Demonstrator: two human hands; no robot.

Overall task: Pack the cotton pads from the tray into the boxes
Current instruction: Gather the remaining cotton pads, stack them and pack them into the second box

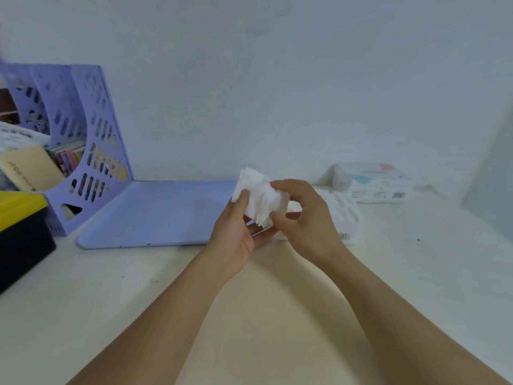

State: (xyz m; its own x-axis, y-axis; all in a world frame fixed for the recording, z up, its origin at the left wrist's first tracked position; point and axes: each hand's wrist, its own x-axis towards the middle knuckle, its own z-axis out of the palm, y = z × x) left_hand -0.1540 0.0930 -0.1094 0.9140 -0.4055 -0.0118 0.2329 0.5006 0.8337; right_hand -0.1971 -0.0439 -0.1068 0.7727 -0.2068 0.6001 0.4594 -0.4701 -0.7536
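Note:
A fanned stack of white cotton pads (259,197) is held above the right end of the pale blue tray (155,215). My left hand (238,232) grips the stack from below and on the left. My right hand (302,215) pinches it from the right. The tray surface that shows holds no pads. Behind my right hand lies a white box (347,215), partly hidden, so I cannot tell whether it is open. A second white box (374,182) with pink and teal print lies farther back right by the wall.
A lilac perforated file holder (83,151) with books and papers stands at the back left, touching the tray. A black and yellow box (22,232) sits at the left edge. The cream tabletop (249,301) stretches in front, and a wall rises behind.

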